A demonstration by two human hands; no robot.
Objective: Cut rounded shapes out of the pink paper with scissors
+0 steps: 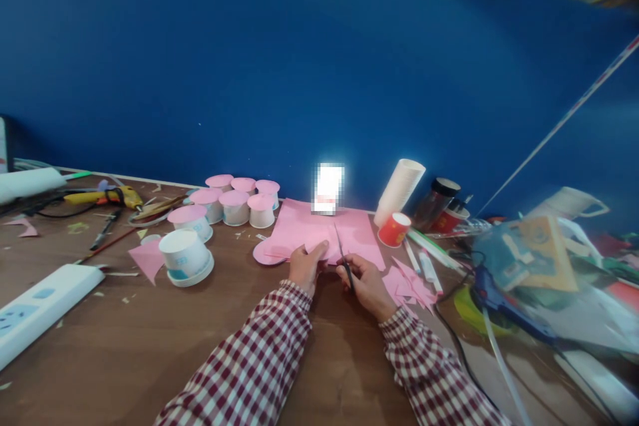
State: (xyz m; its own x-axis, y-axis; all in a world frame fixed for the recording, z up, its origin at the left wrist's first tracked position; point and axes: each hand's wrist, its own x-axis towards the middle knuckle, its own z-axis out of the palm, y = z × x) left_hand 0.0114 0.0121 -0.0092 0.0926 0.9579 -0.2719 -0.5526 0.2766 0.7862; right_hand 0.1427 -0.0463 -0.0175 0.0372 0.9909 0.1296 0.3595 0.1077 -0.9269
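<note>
My left hand (306, 265) is closed on a piece of pink paper (313, 237), thumb on top. In my right hand (366, 283) is a pair of scissors (342, 249), its blades pointing away from me at the paper's right side. Beneath both lies a larger pink sheet (362, 236) on the table. A pink paper disc (267, 251) rests left of my left hand, partly under the paper. Pink offcuts (407, 285) are scattered just right of my right hand.
Several paper cups topped with pink discs (234, 200) stand to the left, near an upturned white cup (184, 253). A power strip (44, 309) and yellow glue gun (107, 198) lie farther left. Stacked cups (399, 190), a red cup (394, 229) and a blue glue gun (509, 306) are at right.
</note>
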